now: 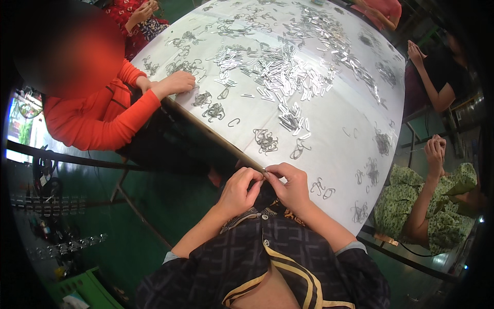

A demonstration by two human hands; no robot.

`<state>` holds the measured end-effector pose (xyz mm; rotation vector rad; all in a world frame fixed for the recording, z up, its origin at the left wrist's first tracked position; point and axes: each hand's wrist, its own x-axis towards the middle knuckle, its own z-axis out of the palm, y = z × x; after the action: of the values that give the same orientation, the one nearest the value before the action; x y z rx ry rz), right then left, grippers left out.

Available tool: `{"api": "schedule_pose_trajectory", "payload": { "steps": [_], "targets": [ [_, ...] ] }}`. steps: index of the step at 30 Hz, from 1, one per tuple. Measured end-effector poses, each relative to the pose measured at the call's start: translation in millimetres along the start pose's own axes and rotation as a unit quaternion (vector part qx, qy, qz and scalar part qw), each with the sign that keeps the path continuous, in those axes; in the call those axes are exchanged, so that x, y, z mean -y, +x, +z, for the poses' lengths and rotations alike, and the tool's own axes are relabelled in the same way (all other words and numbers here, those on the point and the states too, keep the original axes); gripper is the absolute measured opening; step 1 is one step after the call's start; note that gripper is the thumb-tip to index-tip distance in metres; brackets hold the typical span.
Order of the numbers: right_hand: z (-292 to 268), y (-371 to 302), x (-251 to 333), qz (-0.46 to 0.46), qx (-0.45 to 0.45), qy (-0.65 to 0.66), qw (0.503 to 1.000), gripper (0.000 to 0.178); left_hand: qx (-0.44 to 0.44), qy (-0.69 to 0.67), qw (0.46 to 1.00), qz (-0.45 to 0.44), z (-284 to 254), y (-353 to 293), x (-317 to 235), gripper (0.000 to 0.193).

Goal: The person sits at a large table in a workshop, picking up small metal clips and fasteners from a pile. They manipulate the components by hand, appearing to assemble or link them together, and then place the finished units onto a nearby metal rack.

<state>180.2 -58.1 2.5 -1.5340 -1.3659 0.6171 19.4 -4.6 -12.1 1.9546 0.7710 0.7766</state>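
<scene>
At the table's near edge, my left hand (pixel 239 191) and my right hand (pixel 291 186) meet with thumbs and fingers pinched together. A tiny part of something shows between the fingertips, too small and covered to name. Just beyond them on the white tabletop (pixel 247 114) lies a cluster of bent dark wire pieces (pixel 265 140), with a smaller group of wire loops (pixel 298 150) to its right. A few more wire loops (pixel 322 191) rest beside my right wrist. Farther off is a large heap of short shiny metal strips (pixel 288 72).
A person in an orange top (pixel 121 113) works at the left edge, one hand on the table. Another in green patterned clothing (pixel 437 201) sits at the right, with others around the far side. A green crate (pixel 85 291) stands at the lower left.
</scene>
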Motion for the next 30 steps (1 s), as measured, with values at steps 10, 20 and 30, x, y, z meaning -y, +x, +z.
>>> {"api": "schedule_pose_trajectory", "payload": {
  "steps": [10,20,30],
  "targets": [
    [0.3,-14.3,-0.8,-0.055,0.013,-0.009,0.998,0.011,0.066,0.014,0.998,-0.004,-22.7,18.3,10.3,0.012],
    [-2.2,-27.6,-1.2,-0.086,0.007,-0.009,0.996,0.011,0.034,0.196,0.965,0.173,63.6,96.3,46.3,0.011],
    [-9.8,-31.8,-5.6,-0.095,0.001,0.018,0.995,0.013,0.119,0.383,0.906,0.136,95.0,112.2,35.9,0.002]
  ]
}}
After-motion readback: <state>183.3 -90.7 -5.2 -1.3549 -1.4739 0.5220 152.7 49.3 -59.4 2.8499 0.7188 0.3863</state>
